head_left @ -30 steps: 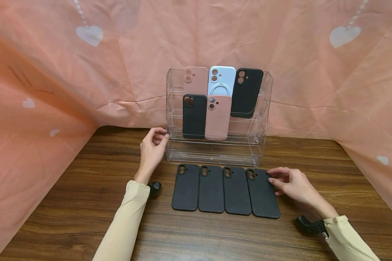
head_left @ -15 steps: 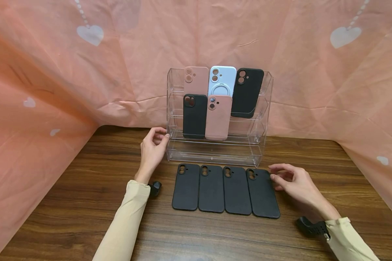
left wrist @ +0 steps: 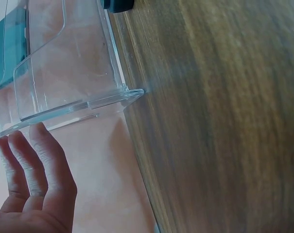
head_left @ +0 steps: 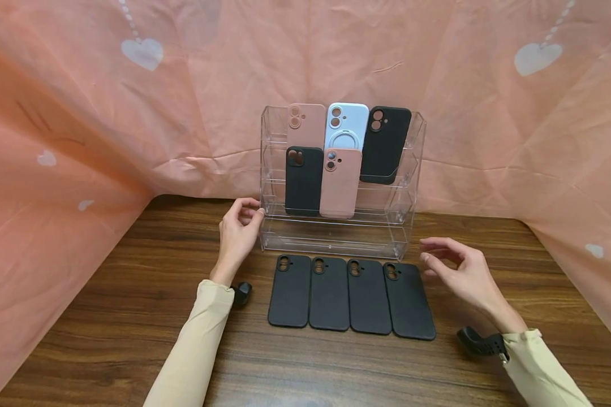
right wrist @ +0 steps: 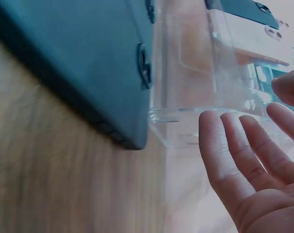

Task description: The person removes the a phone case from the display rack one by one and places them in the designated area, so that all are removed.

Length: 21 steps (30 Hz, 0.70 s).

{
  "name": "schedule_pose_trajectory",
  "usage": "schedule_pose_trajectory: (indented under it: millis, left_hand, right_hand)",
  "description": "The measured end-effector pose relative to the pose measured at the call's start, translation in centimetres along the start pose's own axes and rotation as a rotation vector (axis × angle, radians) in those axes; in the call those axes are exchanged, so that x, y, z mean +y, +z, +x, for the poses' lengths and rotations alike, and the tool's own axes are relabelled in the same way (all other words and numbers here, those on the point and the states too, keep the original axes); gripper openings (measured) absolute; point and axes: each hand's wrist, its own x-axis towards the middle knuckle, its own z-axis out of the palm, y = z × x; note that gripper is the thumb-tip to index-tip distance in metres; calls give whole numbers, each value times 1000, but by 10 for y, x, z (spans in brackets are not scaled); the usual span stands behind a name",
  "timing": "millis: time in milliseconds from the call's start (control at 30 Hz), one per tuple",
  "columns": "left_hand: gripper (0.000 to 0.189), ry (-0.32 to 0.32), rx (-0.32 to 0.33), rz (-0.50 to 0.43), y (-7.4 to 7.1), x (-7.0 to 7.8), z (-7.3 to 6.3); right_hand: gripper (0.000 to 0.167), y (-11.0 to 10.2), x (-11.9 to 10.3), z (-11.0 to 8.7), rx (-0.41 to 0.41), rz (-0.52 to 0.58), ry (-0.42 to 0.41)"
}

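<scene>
A clear tiered display stand (head_left: 331,244) stands at the back of the table. My left hand (head_left: 237,226) has its fingertips at the stand's left side panel, fingers gently bent; in the left wrist view those fingers (left wrist: 54,160) lie along the panel's outer face. In front of the stand, several black phone cases lie in a row, the rightmost black phone case (head_left: 411,305) slightly slanted. My right hand (head_left: 465,274) hovers just right of that case's upper end, holding nothing. Its fingers (right wrist: 219,155) are loosely extended in the right wrist view.
On the stand's upper tiers rest a pink case (head_left: 305,127), a white case with a ring (head_left: 347,121) and a black case (head_left: 385,147). Lower are a dark case (head_left: 304,183) and another pink case (head_left: 340,186). Pink fabric (head_left: 224,102) hangs behind the wooden table (head_left: 132,316).
My right hand has come off the rightmost black phone case and moved up, toward the stand's right front corner. The left hand stays at the stand's side, and the cases keep their places.
</scene>
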Motion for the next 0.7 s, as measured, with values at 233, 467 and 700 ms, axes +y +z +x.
schedule_pose_trajectory:
  millis: [233,467,700]
  left_hand:
    - [18,-3,-1,12,0,1,-1]
    - [17,-1,0,22,0,2,0]
    - [17,5,4,24,-1,1,0]
  right_hand:
    - [33,1,-8,9,50,41,-59]
    - [34,-1,-18,20,77,78,-86]
    - [32,-1,-23,29,90,113,-114]
